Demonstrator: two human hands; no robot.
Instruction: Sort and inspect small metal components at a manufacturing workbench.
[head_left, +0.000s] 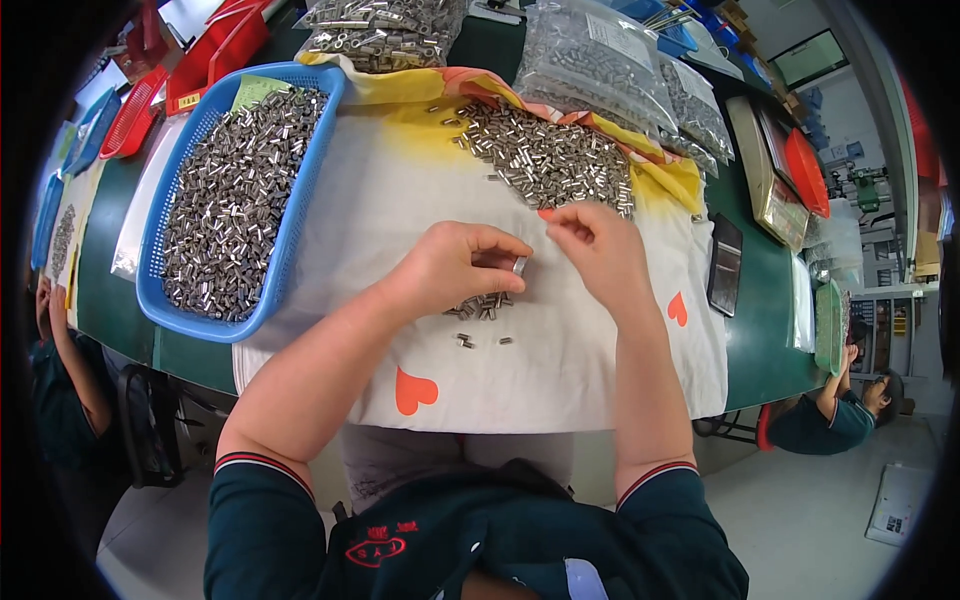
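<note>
My left hand (450, 262) pinches a small silver metal cylinder (520, 265) between thumb and fingers, over the middle of a white cloth (345, 215). Just to its right, my right hand (600, 250) is closed with thumb and fingertips together; whatever it may hold is too small to make out. Partly hidden under the left hand lies a small heap of metal cylinders (487, 307), with a few loose ones nearer me. Beyond both hands spreads a larger pile of similar cylinders (545, 160) on the cloth.
At left stands a blue plastic basket (152, 240) full of small metal parts. Clear bags of parts (590, 65) line the far side. A dark phone-like slab (725, 265) lies right of the cloth on the green table (105, 265). Other people sit at both sides.
</note>
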